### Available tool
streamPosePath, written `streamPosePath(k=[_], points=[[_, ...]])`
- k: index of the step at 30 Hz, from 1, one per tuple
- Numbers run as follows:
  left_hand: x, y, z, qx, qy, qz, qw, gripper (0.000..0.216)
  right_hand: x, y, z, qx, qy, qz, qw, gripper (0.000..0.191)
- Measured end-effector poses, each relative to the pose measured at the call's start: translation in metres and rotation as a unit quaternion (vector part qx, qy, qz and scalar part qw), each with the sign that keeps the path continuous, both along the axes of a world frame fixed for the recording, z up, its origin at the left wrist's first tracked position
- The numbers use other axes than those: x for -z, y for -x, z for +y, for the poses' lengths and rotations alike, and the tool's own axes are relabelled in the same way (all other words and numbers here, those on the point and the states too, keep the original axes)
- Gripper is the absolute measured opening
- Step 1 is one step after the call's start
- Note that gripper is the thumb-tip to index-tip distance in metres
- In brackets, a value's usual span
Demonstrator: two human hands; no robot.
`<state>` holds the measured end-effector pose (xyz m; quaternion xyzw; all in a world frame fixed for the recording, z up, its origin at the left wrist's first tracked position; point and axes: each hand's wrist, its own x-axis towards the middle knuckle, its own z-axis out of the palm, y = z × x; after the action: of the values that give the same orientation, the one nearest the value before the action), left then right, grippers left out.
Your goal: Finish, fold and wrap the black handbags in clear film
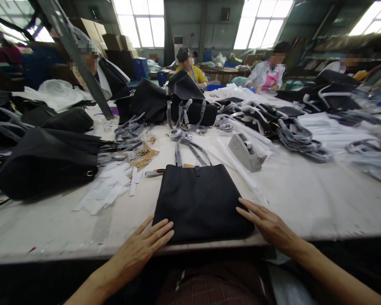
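A flat black tote bag [200, 199] lies on the white table [311, 199] right in front of me, its grey-wrapped handles [190, 150] stretched away from me. My left hand [142, 248] rests flat at the bag's near left corner, fingers spread and touching its edge. At the near right corner my right hand [266, 224] lies flat with fingers extended, fingertips on the bag. Neither hand holds anything.
A grey tape dispenser [246, 151] stands just beyond the bag on the right. White paper strips [109, 188] and brown tags [144, 156] lie to the left, beside a pile of black bags [47, 161]. More bags and wrapped straps cover the far table, where several people work.
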<state>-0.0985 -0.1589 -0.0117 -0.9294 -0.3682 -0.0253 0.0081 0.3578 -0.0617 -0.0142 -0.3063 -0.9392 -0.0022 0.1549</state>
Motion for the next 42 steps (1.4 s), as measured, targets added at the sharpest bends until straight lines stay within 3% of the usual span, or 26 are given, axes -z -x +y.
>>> streamPosePath(k=[5,10,13,16,19,23,25,27,30,31,34,36,38,40,42], points=[[-0.003,0.007,0.023,-0.024,-0.066,-0.017,0.997,0.057,0.001,0.011,0.019,-0.028,-0.063,0.025,0.997,0.057],[-0.004,0.005,0.04,-0.081,-0.064,-0.171,0.98,0.032,0.002,0.02,0.018,0.0,0.024,0.07,0.997,0.065],[-0.031,0.004,0.055,-0.157,0.037,-0.276,0.948,0.02,-0.003,0.032,0.015,0.065,0.098,0.161,0.98,0.065],[-0.068,0.006,0.084,-0.239,0.194,-0.316,0.898,0.022,-0.017,0.043,0.017,0.19,0.173,0.238,0.937,0.068],[-0.08,0.008,0.121,-0.261,0.262,-0.337,0.866,0.031,-0.032,0.049,0.022,0.283,0.237,0.218,0.904,0.066],[-0.046,0.004,0.154,-0.281,0.351,-0.329,0.831,0.044,-0.033,0.048,0.029,0.33,0.263,0.165,0.891,0.066],[-0.024,0.001,0.16,-0.314,0.352,-0.341,0.813,0.047,-0.028,0.046,0.03,0.325,0.289,0.131,0.891,0.057],[-0.008,-0.001,0.159,-0.345,0.323,-0.358,0.805,0.048,-0.026,0.049,0.029,0.32,0.246,0.116,0.907,0.052],[0.001,-0.007,0.152,-0.394,0.255,-0.363,0.805,0.046,-0.034,0.067,0.029,0.287,0.094,0.151,0.941,0.055],[0.002,-0.01,0.148,-0.411,0.229,-0.364,0.804,0.044,-0.038,0.075,0.032,0.262,0.074,0.167,0.948,0.055],[-0.001,-0.02,0.136,-0.446,0.15,-0.396,0.788,0.041,-0.048,0.098,0.048,0.205,0.159,0.21,0.943,0.053],[-0.003,-0.023,0.128,-0.449,0.104,-0.437,0.772,0.038,-0.049,0.102,0.063,0.203,0.28,0.248,0.905,0.054],[-0.006,-0.021,0.121,-0.438,0.092,-0.482,0.753,0.036,-0.046,0.095,0.077,0.186,0.431,0.285,0.836,0.057],[-0.009,-0.014,0.117,-0.411,0.155,-0.522,0.731,0.037,-0.04,0.082,0.085,0.148,0.568,0.307,0.749,0.061],[-0.012,-0.005,0.113,-0.359,0.285,-0.544,0.703,0.041,-0.034,0.069,0.085,0.111,0.649,0.314,0.684,0.066]])
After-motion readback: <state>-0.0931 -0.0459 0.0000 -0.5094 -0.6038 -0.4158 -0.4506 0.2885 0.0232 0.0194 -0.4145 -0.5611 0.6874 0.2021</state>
